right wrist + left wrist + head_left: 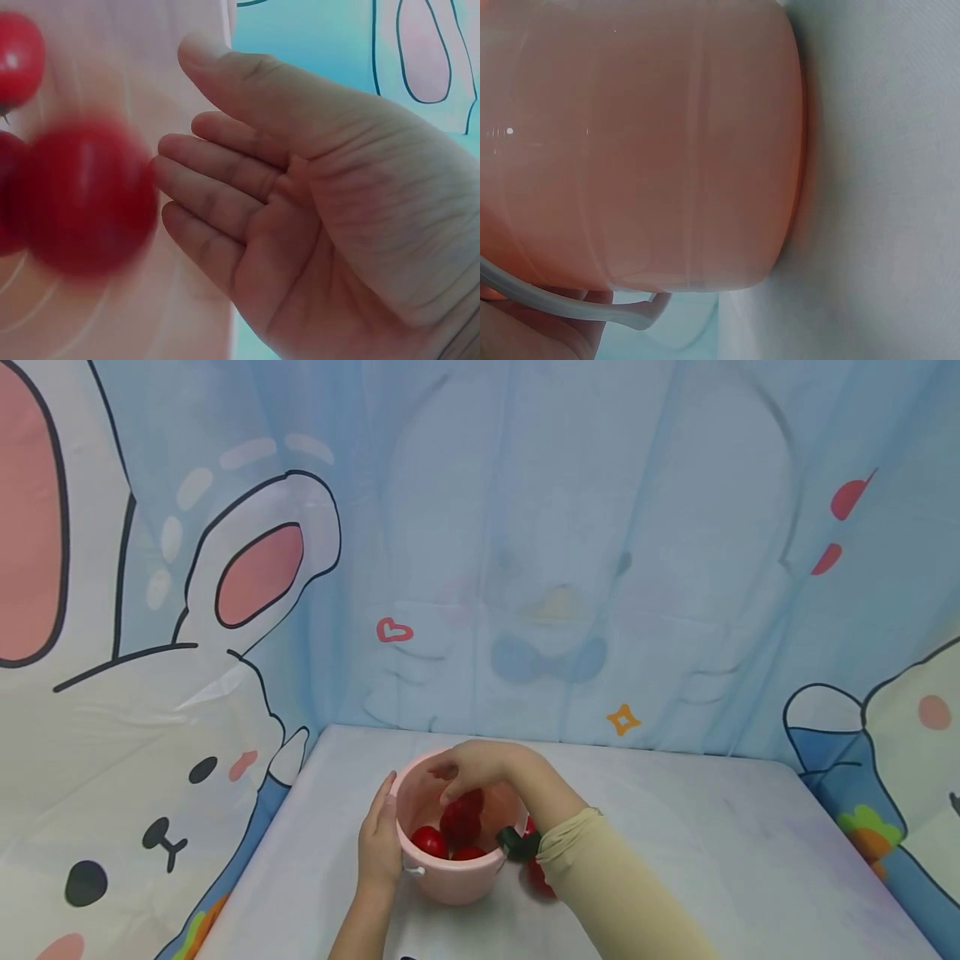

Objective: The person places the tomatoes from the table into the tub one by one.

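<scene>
A pink bucket [453,889] with a pale handle [562,304] stands on the table, several red tomatoes [430,841] inside it. My left hand [381,843] rests against the bucket's left side near the rim, fingers fairly straight. Over the mouth, reaching in from the right, is my right hand [476,764]. In the right wrist view the palm of that hand [262,202] is turned to the bucket's inside, fingers extended. A motion-blurred tomato [90,199] is just beyond its fingertips, and a sharper tomato [19,60] sits further left.
Right of the bucket lie red round things [537,878], partly hidden by my right sleeve [615,877]. A stubby dark green piece [517,843] is beside my right wrist. A pale cloth covers the table [720,852]; a cartoon-printed curtain [555,527] hangs behind.
</scene>
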